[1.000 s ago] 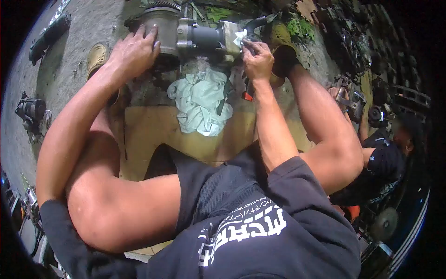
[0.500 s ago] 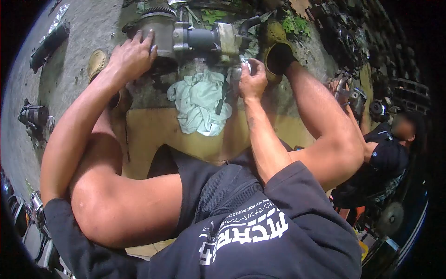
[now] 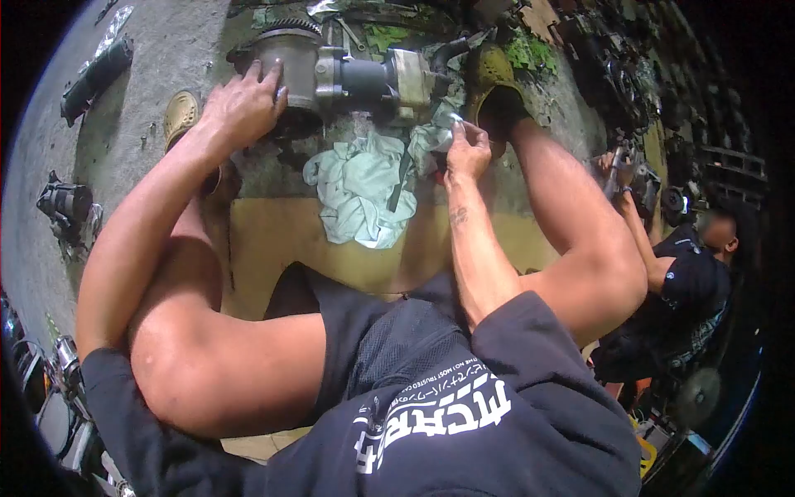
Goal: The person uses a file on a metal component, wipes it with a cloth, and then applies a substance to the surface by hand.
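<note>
A greasy metal machine assembly (image 3: pixel 364 79) lies across the floor before me, with a toothed gear (image 3: pixel 287 26) at its left end and tan tape around its right part. My left hand (image 3: pixel 244 103) rests open on the rounded housing, fingers spread over the metal. To the right of the assembly, my right hand (image 3: pixel 468 149) is closed in a pinch. A small whitish thing shows at its fingertips, too small to name. Beside that hand lies a bunched pale cloth (image 3: pixel 426 142). A larger crumpled pale green cloth (image 3: pixel 356 195) lies between my hands.
Yellowish cardboard (image 3: pixel 273 240) covers the floor near my legs. A wrench (image 3: pixel 352 35) lies behind the assembly. A dark cylinder (image 3: pixel 98 79) and a small metal part (image 3: pixel 65 203) are at left. Another person (image 3: pixel 696 282) sits at right, handling metal parts.
My right hand has shifted slightly right and down, away from the assembly's end. The pale cloth beside it is now more visible. My left hand stays on the housing.
</note>
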